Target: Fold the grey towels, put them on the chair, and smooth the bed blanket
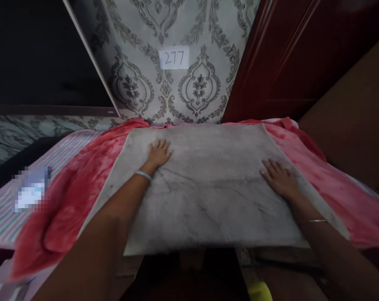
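Observation:
A grey plush cloth (204,209) lies spread over the table, with faint creases across its middle and front. My left hand (158,154) rests palm down on its upper left part, fingers spread. On the right side of the same cloth, my right hand (279,179) lies flat with its fingers a little apart. Neither hand holds anything. Beneath the grey cloth, a red and pink plush blanket (79,184) shows on both sides and along the back edge.
Striped fabric (68,146) lies at the left, with a blurred-out object (31,190) on it. A dark screen (48,54) stands behind it. The patterned wall (198,96) bears a paper marked 277 (174,57). A dark red door panel (280,58) rises at the right. Something yellow (260,291) shows below.

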Motion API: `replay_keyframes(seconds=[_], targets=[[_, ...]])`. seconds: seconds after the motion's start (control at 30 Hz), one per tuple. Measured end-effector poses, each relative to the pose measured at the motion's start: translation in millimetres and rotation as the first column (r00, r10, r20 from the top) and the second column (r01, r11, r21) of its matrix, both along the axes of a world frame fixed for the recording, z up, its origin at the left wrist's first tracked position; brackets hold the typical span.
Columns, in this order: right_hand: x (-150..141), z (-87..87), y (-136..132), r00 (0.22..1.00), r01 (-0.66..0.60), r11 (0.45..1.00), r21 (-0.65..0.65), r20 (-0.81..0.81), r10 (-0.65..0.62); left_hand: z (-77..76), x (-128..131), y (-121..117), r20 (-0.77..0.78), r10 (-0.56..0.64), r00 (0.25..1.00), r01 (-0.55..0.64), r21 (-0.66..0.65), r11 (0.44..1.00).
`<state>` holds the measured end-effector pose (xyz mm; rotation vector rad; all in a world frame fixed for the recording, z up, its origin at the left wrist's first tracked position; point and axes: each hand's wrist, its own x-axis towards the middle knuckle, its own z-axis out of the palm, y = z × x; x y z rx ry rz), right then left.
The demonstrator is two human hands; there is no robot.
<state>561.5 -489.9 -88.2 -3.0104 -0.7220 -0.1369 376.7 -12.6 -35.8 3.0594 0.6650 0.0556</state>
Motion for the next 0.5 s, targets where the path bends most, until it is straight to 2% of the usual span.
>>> replay_keyframes(seconds=[0.1, 0.2, 0.27, 0.37, 0.43, 0.5], targets=[[5.2, 5.7, -53.8, 0.984, 0.171, 0.984, 0.041, -0.065, -0.168, 0.9, -61.0, 31.7, -0.020, 0.106, 0.994, -0.107, -0.012, 0.994], [-7.0, 10.9, -75.0, 0.961, 0.267, 0.961, 0.067, -0.094, -0.260, 4.7, -126.4, 57.7, -0.020, 0.193, 0.981, -0.193, -0.028, 0.981], [-25.5, 12.2, -67.6, 0.968, 0.249, 0.965, 0.088, -0.061, -0.244, 7.0, -162.2, 59.9, 0.003, 0.267, 0.964, -0.267, -0.026, 0.963], [-64.4, 8.0, -35.3, 0.996, 0.076, 0.993, 0.091, -0.049, -0.071, 5.5, -196.6, 35.1, 0.085, 0.368, 0.926, -0.370, 0.017, 0.929], [-90.3, 1.8, -12.8, 0.996, -0.054, 0.996, 0.067, -0.062, 0.058, 0.7, -209.5, 8.7, 0.089, 0.319, 0.944, -0.322, 0.025, 0.946], [-108.7, -4.6, 2.0, 0.992, -0.114, 0.992, 0.049, -0.046, 0.117, -5.0, -218.6, -13.8, 0.039, 0.245, 0.969, -0.245, 0.002, 0.970]])
